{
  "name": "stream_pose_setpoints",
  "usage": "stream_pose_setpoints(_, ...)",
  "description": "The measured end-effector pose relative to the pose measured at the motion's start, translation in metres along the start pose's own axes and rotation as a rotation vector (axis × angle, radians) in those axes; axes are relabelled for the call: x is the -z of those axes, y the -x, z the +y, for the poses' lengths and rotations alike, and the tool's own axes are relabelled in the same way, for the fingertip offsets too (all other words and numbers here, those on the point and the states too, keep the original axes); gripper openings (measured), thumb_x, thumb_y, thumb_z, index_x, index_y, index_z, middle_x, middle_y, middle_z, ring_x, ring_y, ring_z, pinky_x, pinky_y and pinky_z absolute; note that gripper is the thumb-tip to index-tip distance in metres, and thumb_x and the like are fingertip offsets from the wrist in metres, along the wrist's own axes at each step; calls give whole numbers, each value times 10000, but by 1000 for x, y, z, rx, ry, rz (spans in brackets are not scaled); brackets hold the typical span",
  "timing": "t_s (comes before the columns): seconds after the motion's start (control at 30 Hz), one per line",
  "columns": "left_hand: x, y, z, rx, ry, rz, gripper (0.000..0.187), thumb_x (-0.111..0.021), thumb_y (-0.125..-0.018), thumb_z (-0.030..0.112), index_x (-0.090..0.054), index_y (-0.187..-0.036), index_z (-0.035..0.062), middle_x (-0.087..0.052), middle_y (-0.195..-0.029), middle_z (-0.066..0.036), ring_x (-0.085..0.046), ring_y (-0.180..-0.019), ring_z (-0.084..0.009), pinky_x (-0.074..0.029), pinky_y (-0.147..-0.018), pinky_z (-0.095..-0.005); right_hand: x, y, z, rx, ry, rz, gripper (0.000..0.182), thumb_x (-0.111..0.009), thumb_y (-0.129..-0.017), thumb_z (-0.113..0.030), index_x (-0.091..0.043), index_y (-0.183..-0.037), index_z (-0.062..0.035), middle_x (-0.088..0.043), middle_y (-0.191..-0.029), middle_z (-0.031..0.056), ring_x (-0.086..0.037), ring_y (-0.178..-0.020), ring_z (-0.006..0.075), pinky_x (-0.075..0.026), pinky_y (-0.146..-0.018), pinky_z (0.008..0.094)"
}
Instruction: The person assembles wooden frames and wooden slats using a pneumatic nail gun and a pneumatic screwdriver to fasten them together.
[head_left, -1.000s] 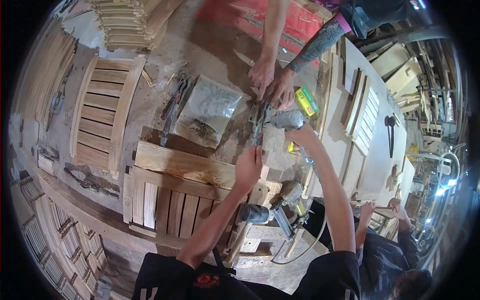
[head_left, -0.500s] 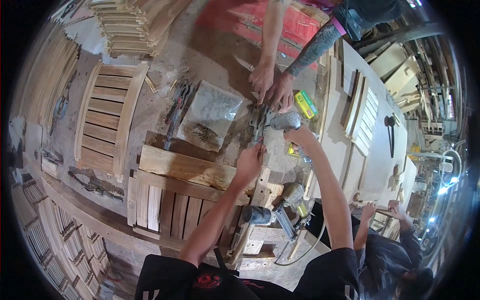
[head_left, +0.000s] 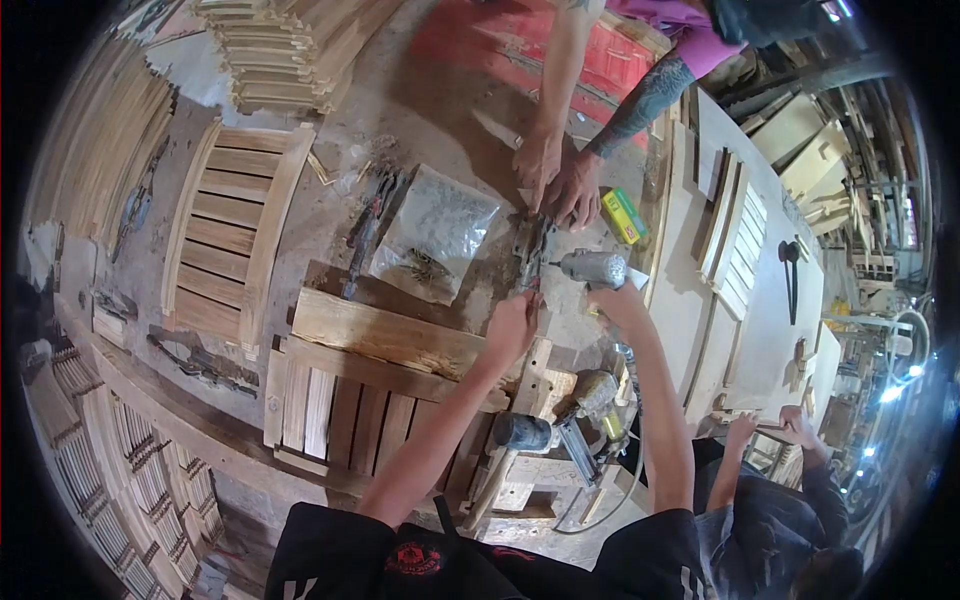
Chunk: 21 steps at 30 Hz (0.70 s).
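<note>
My left hand [head_left: 513, 322] is closed on the near end of a dark metal piece [head_left: 533, 252] lying on the worktop. In my right hand [head_left: 622, 305] is a grey air tool [head_left: 592, 267], its head pointing left toward the metal piece. At the far end of that piece are a co-worker's two hands [head_left: 573, 188], one with a finger pointing down at it. A yellow and green box [head_left: 624, 216] lies just right of those hands. Left of the metal piece sits a clear plastic bag [head_left: 435, 235] with small dark fasteners inside.
A slatted wooden panel [head_left: 232, 225] lies at the left, and another slatted frame [head_left: 375, 415] is near me. A nail gun [head_left: 575, 430] with a hose rests by the near edge. Another person's hands [head_left: 770, 430] are at the lower right.
The air tool has drawn back slightly to the right of the metal piece, still in my right hand. The whole view has shifted a little.
</note>
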<state>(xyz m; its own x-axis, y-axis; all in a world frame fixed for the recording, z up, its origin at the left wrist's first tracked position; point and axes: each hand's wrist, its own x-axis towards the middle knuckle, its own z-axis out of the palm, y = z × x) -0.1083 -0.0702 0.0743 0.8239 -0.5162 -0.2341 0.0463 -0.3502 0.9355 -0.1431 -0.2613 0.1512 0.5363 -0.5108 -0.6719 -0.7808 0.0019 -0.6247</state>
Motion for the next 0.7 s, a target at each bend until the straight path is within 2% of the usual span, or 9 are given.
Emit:
stream_pose_setpoints(0.13,-7,-1,-10,34,25,15,224,-500,-976,174,-613,-920,-12,-592,-726,-258,-612,-667,-393,-451,-581,-400,-3,-7,5,48,-41,-16,360,-675,-685,-88,-521,-998,2,-528,-696,50,-453,-479,135,-373,-409,308)
stream_pose_setpoints(0.23,-7,-1,-9,-22,7,38,236,-499,-979,187,-613,-918,-11,-592,-718,-253,-608,-652,-384,-448,-574,-390,-3,-23,20,61,-17,1,419,-671,-686,-82,-495,-1056,7,-536,-719,59,-456,-482,140,-374,-409,309)
stream_pose_setpoints(0.33,-7,-1,-6,72,53,22,246,-500,-979,198,-610,-913,-12,-592,-720,-253,-605,-655,-394,-450,-578,-396,-5,-14,8,52,36,-5,452,-676,-692,-89,-477,-1086,9,-542,-733,66,-458,-480,145,-378,-404,318)
stream_pose_setpoints(0.43,-3,0,-2,25,-23,33,246,-507,-976,201,-608,-908,-13,-594,-727,-254,-615,-645,-378,-452,-586,-407,-6,-14,8,32,34,-2,409,-684,-696,-102,-509,-1049,10,-546,-737,69,-466,-485,155,-388,-410,332)
stream_pose_setpoints(0.53,-4,0,-4,-33,-4,56,251,-491,-979,197,-607,-901,-12,-608,-735,-245,-638,-644,-329,-460,-596,-411,-10,-20,0,40,157,-3,284,-672,-718,-122,-552,-951,-12,-527,-701,70,-467,-481,168,-391,-411,340)
stream_pose_setpoints(0.57,-8,-1,-8,-6,60,8,223,-495,-966,173,-613,-912,-9,-624,-754,-239,-649,-669,-313,-471,-614,-408,-12,-27,-1,57,217,-14,271,-665,-717,-120,-553,-941,-17,-523,-694,65,-467,-480,167,-389,-410,339)
stream_pose_setpoints(0.63,-41,-11,-53,59,158,-13,173,-512,-910,116,-641,-914,1,-660,-781,-205,-665,-750,-293,-500,-684,-413,1,-44,7,150,349,-44,243,-650,-715,-116,-556,-921,-27,-515,-680,55,-469,-479,165,-386,-407,338)
stream_pose_setpoints(0.67,-61,-13,-80,35,94,43,175,-535,-879,121,-658,-878,-4,-665,-790,-188,-664,-784,-284,-503,-727,-432,8,-60,16,234,416,-77,230,-643,-714,-113,-557,-911,-32,-511,-672,50,-470,-479,164,-384,-405,337)
stream_pose_setpoints(0.7,-66,-17,-91,51,-203,5,290,-463,-942,249,-671,-961,47,-649,-821,-197,-628,-773,-358,-481,-695,-472,7,-79,29,307,445,-123,216,-636,-713,-111,-559,-901,-37,-508,-665,45,-471,-478,163,-382,-404,337)
